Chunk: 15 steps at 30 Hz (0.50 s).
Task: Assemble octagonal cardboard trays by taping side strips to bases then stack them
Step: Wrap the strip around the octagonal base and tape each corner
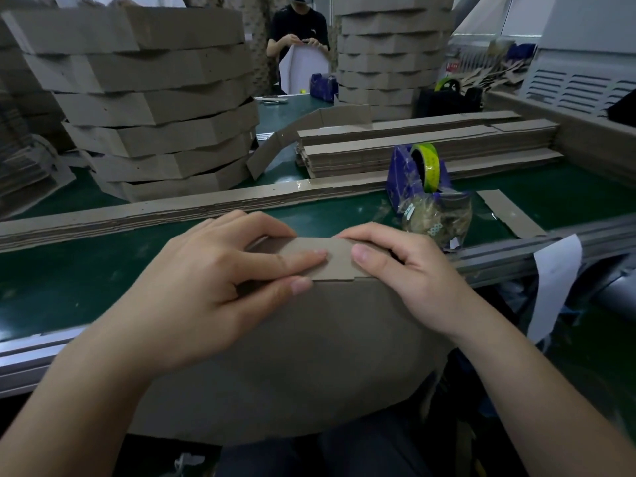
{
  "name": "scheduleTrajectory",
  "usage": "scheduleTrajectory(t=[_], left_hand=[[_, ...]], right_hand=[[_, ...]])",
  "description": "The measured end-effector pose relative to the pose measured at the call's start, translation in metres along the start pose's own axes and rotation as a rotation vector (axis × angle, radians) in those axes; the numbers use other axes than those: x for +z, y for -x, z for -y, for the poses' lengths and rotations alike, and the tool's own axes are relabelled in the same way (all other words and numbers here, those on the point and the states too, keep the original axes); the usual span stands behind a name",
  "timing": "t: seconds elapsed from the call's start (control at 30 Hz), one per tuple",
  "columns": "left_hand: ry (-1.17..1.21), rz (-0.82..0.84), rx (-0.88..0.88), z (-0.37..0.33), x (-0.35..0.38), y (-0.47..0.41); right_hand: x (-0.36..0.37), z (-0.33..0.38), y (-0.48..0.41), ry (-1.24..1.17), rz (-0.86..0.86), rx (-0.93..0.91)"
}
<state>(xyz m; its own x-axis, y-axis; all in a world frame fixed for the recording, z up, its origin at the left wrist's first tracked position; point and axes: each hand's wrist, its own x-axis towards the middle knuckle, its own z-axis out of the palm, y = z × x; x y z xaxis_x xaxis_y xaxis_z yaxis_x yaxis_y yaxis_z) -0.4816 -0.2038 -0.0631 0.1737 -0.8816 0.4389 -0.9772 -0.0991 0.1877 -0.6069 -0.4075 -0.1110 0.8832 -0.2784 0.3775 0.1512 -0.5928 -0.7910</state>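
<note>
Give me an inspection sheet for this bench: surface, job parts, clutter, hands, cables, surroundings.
Surface: green table, metal rail along the near edge.
Job's things: base reaches from the near edge toward the person; strip set along its top edge; strip pile behind; tape dispenser at right; tray stack at left.
Clutter: crumpled wad by the dispenser; white sheet hanging off the rail.
Hands: left hand and right hand both pinch the strip.
Cables: nothing seen.
Surroundings: another person working at the far side.
</note>
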Motion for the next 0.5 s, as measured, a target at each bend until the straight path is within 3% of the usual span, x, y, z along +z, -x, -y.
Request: scheduleTrajectory(t=[0.3, 0.5], left_hand=[[-0.056, -0.006, 0.067, 0.007, 0.004, -0.001], [-0.046, -0.023, 0.014, 0.005, 0.005, -0.003]], right_hand=[[0.003, -0.005, 0.001, -0.032, -0.026, -0.045], [-0.022, -0.011, -0.01, 0.036, -0.358, -0.024]])
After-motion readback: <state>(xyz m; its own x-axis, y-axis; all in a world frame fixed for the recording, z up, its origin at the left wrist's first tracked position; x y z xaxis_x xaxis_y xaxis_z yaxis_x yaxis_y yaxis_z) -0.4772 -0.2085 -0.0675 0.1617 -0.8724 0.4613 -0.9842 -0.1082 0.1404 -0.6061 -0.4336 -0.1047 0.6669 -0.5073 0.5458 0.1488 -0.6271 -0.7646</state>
